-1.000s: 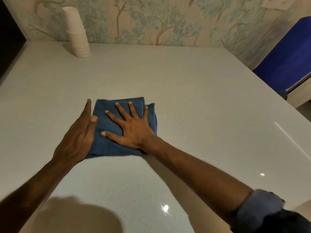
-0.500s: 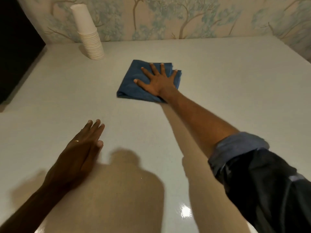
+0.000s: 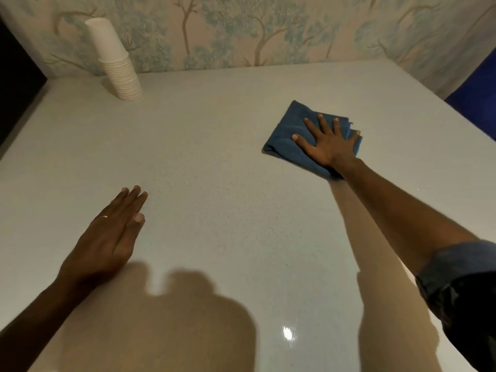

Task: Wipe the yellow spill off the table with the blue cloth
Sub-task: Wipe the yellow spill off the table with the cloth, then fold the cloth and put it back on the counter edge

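Observation:
A folded blue cloth [image 3: 288,132] lies flat on the pale speckled table [image 3: 214,162], toward the far right. My right hand [image 3: 328,143] presses down on it with the palm flat and the fingers spread, the arm stretched far out. My left hand [image 3: 107,237] rests flat on the table at the near left, fingers together and nothing in it. No yellow spill shows anywhere on the table surface.
A tall stack of white paper cups [image 3: 118,63] stands at the far left, close to the wallpapered wall [image 3: 268,30]. Something blue [image 3: 475,87] sits beyond the table's right edge. Dark space borders the table's left edge.
My right hand has slid the cloth from the table's middle out to the far right. My left hand came off the cloth and now lies flat at the near left.

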